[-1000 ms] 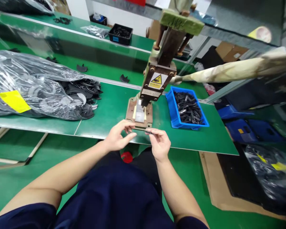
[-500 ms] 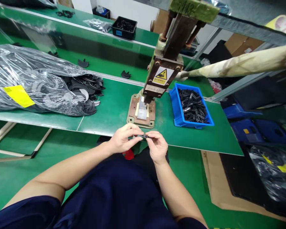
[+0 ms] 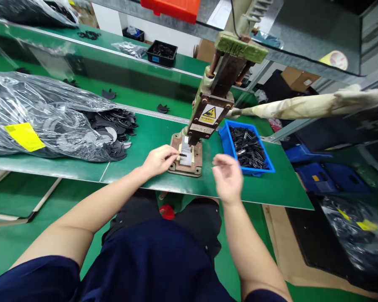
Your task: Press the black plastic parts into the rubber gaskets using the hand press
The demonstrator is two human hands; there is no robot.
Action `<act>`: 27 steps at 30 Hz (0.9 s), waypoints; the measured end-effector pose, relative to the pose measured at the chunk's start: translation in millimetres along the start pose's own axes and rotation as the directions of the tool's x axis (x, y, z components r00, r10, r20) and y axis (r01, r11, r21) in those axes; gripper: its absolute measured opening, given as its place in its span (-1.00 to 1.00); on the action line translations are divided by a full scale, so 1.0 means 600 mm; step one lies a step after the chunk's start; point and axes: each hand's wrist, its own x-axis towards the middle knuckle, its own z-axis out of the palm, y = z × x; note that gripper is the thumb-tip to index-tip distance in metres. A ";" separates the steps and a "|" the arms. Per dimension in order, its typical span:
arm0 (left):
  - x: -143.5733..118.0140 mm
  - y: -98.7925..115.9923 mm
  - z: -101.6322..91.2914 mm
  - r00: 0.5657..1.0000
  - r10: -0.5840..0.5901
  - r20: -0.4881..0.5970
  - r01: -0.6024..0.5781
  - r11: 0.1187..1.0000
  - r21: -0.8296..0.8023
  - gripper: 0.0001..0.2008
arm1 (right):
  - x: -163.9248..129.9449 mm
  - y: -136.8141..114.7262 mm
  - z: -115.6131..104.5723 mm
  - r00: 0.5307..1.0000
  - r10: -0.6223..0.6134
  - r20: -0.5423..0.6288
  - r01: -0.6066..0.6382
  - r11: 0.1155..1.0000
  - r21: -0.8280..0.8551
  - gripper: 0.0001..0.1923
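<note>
Between its thumb and fingers my left hand (image 3: 161,160) pinches a small black plastic part (image 3: 183,155), which lies over the pale plate on the base (image 3: 197,167) of a hand press. Above that part is the ram of the press (image 3: 206,115), with a yellow warning label. My right hand (image 3: 228,178) is raised over the table's front edge, to the right of the press base. Its fingers are slightly curled and apart, a little blurred, and I see nothing in them. Just beyond it stands a blue bin (image 3: 250,147) of small black parts.
A clear plastic bag (image 3: 50,121) spills black curved pieces onto the table's left side. The press's wrapped lever (image 3: 302,107) reaches out to the right. Behind runs a green conveyor with a few black pieces, and a black bin (image 3: 162,53) sits on the far ledge.
Both hands held the part together at the table edge. Now the left has carried it forward onto the press base, while the right has let go and moved right towards the blue bin.
</note>
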 end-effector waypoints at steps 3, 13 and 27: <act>0.030 -0.042 0.008 0.999 -0.036 0.035 0.030 0.988 0.155 -0.78 | 0.105 -0.082 -0.044 0.898 -0.318 -0.305 0.344 0.938 0.035 -0.60; 0.071 -0.063 0.022 0.941 -0.017 0.338 -0.131 0.903 0.410 -0.71 | 0.214 -0.270 -0.033 0.803 -0.581 -0.131 0.584 0.811 -0.013 -0.47; 0.091 -0.057 0.016 0.924 0.012 0.383 -0.137 0.943 0.302 -0.69 | 0.132 -0.183 -0.034 0.770 -0.638 0.028 0.638 0.770 -0.015 -0.63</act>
